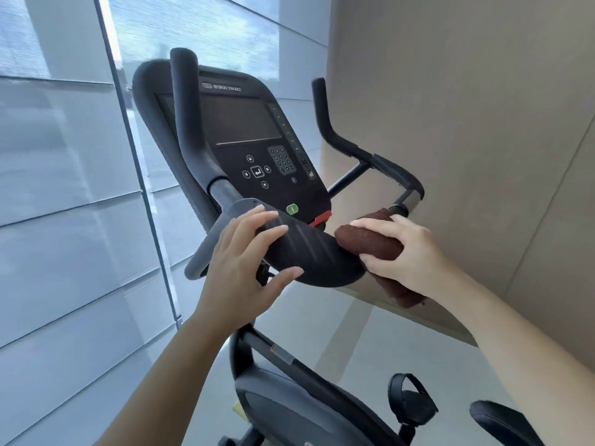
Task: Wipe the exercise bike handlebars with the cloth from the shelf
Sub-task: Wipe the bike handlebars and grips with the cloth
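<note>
A black exercise bike's handlebars (309, 252) curve across the middle of the view, with one upright grip at the left (184, 101) and another at the right (322, 114). My right hand (405, 252) grips a dark brown cloth (370, 239) wrapped around the bar's right part, its loose end hanging below my wrist. My left hand (248, 265) rests on the bar's left-centre part, fingers straight over the top and thumb underneath.
The bike's console (244, 136) with dark screen and keypad stands behind the bar. A glass wall (64, 188) is at the left, a beige wall (467, 123) at the right. Below are the bike frame (283, 397), a pedal (412, 403) and the seat's edge (505, 423).
</note>
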Available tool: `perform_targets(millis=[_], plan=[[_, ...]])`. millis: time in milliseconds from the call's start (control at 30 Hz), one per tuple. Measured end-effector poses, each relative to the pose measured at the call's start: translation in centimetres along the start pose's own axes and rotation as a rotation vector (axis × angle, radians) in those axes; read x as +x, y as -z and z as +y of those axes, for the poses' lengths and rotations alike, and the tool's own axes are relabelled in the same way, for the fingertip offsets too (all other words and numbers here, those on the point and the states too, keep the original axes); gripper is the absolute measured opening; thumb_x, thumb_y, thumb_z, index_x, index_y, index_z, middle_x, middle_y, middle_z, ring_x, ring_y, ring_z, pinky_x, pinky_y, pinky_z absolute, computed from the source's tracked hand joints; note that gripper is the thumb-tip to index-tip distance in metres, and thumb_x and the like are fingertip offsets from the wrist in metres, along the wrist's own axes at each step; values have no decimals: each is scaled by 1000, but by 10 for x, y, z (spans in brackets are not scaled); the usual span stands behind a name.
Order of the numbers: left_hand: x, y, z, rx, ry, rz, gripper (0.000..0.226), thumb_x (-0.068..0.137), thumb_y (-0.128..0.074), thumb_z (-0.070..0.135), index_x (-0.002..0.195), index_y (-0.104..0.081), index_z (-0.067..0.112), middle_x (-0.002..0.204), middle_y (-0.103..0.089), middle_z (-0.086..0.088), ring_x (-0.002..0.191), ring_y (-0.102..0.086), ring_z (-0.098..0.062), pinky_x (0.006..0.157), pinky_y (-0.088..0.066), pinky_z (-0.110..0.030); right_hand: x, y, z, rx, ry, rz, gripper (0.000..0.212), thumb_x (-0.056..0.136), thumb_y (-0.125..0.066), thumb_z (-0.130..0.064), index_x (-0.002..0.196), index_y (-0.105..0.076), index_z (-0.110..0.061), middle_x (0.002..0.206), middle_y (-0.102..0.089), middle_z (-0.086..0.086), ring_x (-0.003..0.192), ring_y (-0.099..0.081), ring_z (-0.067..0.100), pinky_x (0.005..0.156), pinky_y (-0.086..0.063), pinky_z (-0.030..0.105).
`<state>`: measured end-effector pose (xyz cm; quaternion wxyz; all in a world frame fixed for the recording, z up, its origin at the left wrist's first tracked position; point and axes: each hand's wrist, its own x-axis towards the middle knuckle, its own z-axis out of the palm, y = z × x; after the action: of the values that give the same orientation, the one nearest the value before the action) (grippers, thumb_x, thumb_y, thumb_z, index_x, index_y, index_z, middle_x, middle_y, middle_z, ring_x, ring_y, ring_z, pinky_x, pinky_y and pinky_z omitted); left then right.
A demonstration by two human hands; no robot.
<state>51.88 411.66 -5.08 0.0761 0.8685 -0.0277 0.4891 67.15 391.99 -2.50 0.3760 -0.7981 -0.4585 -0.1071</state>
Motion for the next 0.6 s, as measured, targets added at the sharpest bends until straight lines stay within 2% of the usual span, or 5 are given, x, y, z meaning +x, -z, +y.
perform_targets(millis=[133,267,433,533,600], plan=[[-3,-10,22,29,89,19,40,83,-55,33,102,-64,-1,111,-60,-14,111,-52,-30,91,-43,-54,16,12,12,137,30,41,44,75,-68,-27,109,-58,-52,104,-58,-9,95,-57,8,73,-42,6],[-6,-12,30,41,147,32,36,84,-55,29,102,-64,-1,111,-59,-10,120,-49,-25,100,-40,-39,34,-8,-15,245,169,-2,42,74,-65,-42,114,-55,-48,107,-59,-8,93,-53,2,79,-37,6],[-6,-12,40,48,246,40,35,84,-54,27,105,-64,1,116,-57,-5,125,-45,-20,103,-38,-37,35,-26,-28,132,249,-104,44,77,-64,-34,120,-55,-42,102,-51,3,91,-53,17,78,-35,18],[-5,-10,45,61,277,23,35,84,-54,27,105,-64,0,116,-58,-7,126,-44,-21,104,-37,-32,23,-14,-7,115,285,-123,46,76,-64,-33,121,-55,-41,100,-50,-1,87,-51,13,73,-36,14],[-5,-8,46,71,289,-3,35,85,-54,27,107,-63,1,119,-58,-7,128,-43,-21,105,-36,-30,16,-6,6,140,313,-135,45,75,-65,-32,119,-57,-41,99,-53,-4,85,-53,10,69,-37,4]])
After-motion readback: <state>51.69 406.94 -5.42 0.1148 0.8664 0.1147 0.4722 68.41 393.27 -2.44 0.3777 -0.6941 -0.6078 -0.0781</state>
